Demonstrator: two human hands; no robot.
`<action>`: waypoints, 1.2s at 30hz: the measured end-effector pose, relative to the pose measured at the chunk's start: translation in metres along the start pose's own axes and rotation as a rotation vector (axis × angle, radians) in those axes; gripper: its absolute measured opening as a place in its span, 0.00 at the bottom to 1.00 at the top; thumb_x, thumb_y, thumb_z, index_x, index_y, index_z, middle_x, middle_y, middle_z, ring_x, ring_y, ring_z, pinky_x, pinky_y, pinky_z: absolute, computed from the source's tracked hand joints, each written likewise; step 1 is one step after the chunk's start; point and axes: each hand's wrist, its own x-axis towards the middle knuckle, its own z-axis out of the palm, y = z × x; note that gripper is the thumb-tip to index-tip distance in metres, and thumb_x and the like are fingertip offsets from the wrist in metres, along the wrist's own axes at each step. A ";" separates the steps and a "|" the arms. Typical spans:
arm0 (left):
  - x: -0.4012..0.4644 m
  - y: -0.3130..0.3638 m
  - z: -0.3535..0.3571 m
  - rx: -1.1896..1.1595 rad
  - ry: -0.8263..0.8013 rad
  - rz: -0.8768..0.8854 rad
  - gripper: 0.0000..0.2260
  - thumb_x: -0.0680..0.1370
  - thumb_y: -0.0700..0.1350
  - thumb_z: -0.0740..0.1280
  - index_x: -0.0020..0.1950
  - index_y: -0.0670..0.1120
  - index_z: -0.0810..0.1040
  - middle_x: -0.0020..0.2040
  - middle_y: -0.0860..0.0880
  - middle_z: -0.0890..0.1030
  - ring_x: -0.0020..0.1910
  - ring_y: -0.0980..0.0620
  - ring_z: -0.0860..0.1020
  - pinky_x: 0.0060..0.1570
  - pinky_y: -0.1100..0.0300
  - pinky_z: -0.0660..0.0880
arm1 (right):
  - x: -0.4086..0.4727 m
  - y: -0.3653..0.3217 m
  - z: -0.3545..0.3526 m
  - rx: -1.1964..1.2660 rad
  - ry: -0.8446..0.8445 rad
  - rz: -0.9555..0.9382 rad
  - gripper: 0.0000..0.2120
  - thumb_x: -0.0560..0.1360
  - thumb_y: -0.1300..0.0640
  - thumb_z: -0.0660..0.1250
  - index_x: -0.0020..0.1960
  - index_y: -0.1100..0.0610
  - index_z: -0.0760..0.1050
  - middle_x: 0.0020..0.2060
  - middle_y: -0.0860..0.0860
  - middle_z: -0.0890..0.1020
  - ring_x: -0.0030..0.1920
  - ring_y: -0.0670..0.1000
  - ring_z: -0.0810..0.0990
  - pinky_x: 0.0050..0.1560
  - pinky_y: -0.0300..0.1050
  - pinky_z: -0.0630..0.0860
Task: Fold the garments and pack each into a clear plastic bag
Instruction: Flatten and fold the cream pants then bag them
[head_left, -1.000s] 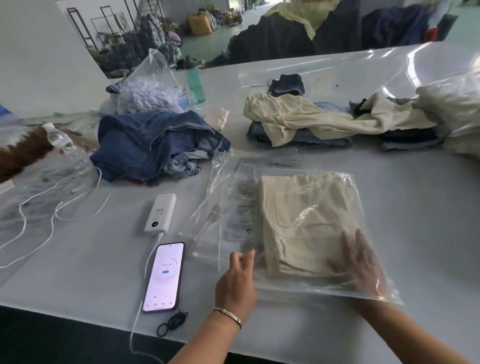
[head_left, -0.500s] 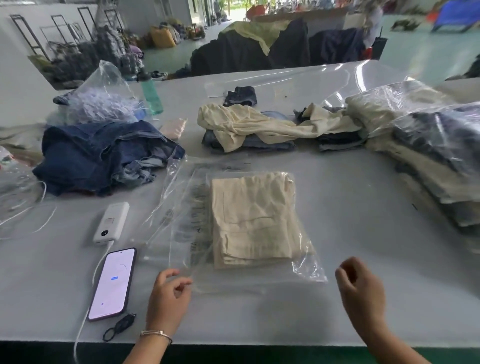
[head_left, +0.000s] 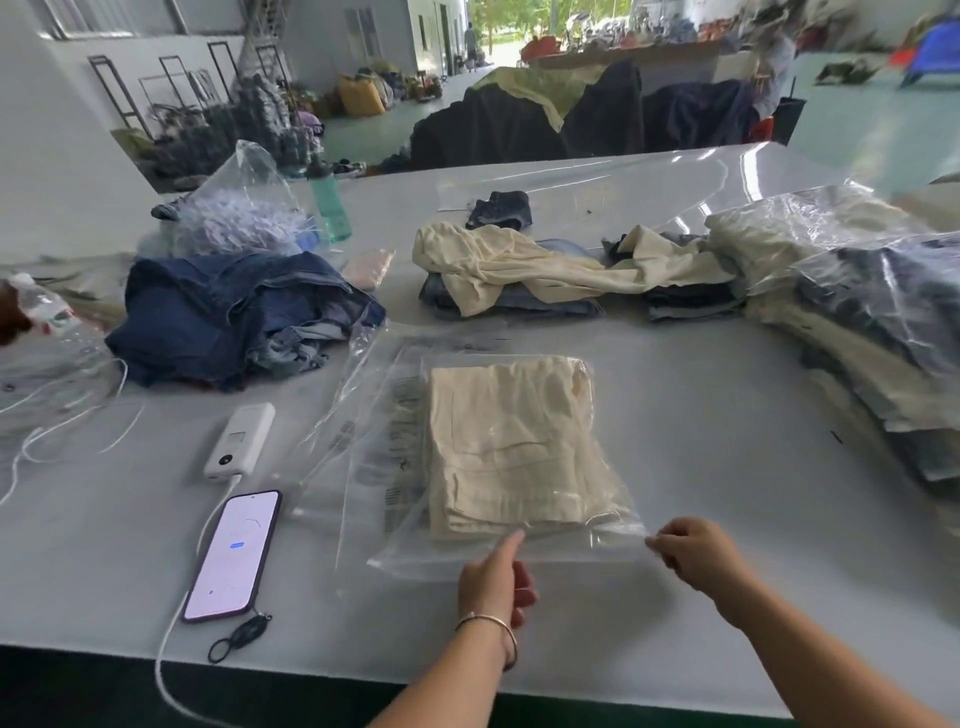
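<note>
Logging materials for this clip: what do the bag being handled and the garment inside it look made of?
Clear plastic bag: thin glossy film, see-through, with glare and wrinkles. Folded cream garment: matte woven fabric, probably cotton; seams and soft creases show.

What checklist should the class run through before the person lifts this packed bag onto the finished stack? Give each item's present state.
1. Cream garment folded flat and fully inside the clear bag: ok.
2. Right hand has a grip on the bag's near right corner: ok, it pinches the plastic.
3. Left hand has a grip on the bag: not ok, one finger only points at the near edge.
4. Bag opening sealed: cannot tell.
5. Phone and power bank lie apart from the bag: ok.
6. Stack of packed bags ready at the right: ok.
</note>
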 end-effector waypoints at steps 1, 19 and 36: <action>0.006 0.005 -0.011 -0.071 0.063 -0.015 0.17 0.71 0.55 0.72 0.36 0.42 0.77 0.25 0.48 0.76 0.22 0.52 0.73 0.21 0.66 0.63 | 0.002 -0.001 -0.002 0.018 0.017 0.006 0.12 0.73 0.65 0.69 0.32 0.62 0.74 0.22 0.52 0.73 0.24 0.51 0.67 0.27 0.40 0.61; 0.053 0.018 -0.161 0.351 0.030 0.240 0.07 0.76 0.43 0.70 0.38 0.43 0.81 0.30 0.49 0.82 0.29 0.54 0.80 0.25 0.65 0.70 | -0.086 -0.082 0.213 0.481 -0.699 0.313 0.15 0.79 0.52 0.65 0.50 0.66 0.78 0.34 0.59 0.81 0.25 0.51 0.74 0.24 0.39 0.66; 0.073 0.031 -0.172 0.468 -0.178 0.240 0.12 0.76 0.41 0.68 0.33 0.48 0.72 0.24 0.53 0.72 0.22 0.56 0.67 0.25 0.66 0.64 | -0.082 -0.086 0.260 0.673 -0.283 0.272 0.14 0.76 0.63 0.68 0.33 0.61 0.72 0.23 0.54 0.71 0.21 0.48 0.66 0.21 0.37 0.61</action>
